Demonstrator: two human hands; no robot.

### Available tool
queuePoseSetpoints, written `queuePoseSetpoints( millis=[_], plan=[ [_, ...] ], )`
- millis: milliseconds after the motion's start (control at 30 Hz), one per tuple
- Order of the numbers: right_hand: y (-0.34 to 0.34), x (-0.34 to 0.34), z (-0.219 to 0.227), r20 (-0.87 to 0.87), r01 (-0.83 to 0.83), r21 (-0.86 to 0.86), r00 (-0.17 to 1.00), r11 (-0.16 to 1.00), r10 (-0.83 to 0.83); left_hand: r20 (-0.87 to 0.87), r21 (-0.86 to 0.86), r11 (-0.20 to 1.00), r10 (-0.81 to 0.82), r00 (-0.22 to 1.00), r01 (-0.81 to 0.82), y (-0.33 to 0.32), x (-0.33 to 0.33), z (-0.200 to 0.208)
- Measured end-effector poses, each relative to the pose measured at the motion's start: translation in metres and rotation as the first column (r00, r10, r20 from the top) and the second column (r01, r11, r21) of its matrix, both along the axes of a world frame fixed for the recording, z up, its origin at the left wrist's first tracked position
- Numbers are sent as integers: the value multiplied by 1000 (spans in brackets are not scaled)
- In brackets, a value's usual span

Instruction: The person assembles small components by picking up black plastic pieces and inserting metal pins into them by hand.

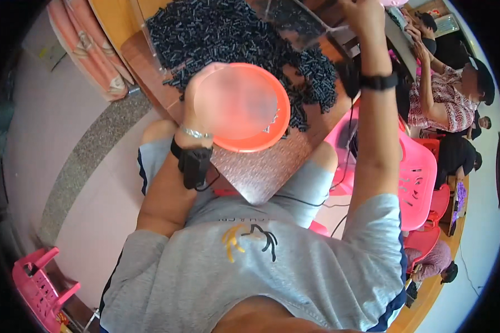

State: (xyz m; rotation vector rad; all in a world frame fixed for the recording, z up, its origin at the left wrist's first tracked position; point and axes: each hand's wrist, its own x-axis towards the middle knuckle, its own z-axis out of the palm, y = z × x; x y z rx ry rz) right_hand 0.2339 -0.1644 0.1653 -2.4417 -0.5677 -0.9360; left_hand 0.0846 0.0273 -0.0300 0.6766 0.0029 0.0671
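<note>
My left hand grips the left rim of a round orange plastic bowl, held over the near corner of the table. A blurred patch covers most of the bowl's inside and part of the hand. A few small silvery pieces show at the bowl's right inner side. Behind it spreads a large heap of short black tube-like pieces. My right hand is raised at the top edge, beside a clear plastic box; its fingers are partly cut off. A pink object shows just right of it.
The brown table points its corner at my lap. A pink plastic chair stands to the right, with a black cable hanging nearby. Several people sit along the far right. Another pink chair is at lower left.
</note>
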Motion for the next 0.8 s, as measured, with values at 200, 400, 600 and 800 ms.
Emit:
queuePoseSetpoints(
  millis=[200,400,600,800],
  plan=[
    [0,-11,-46,-2,-417,-17,909,909,417,16,-9,998,56,998,-56,14,1,7],
    [6,-64,-131,-523,-658,-167,690,734,500,-14,-65,998,16,1000,-17,16,0,1],
    [-35,-42,-137,-479,-453,-325,836,830,269,-32,-43,999,18,999,-20,15,2,-2],
    [-54,-34,-139,-623,-337,-313,778,888,75,-54,-6,1000,25,998,-25,11,-1,3]
  ],
)
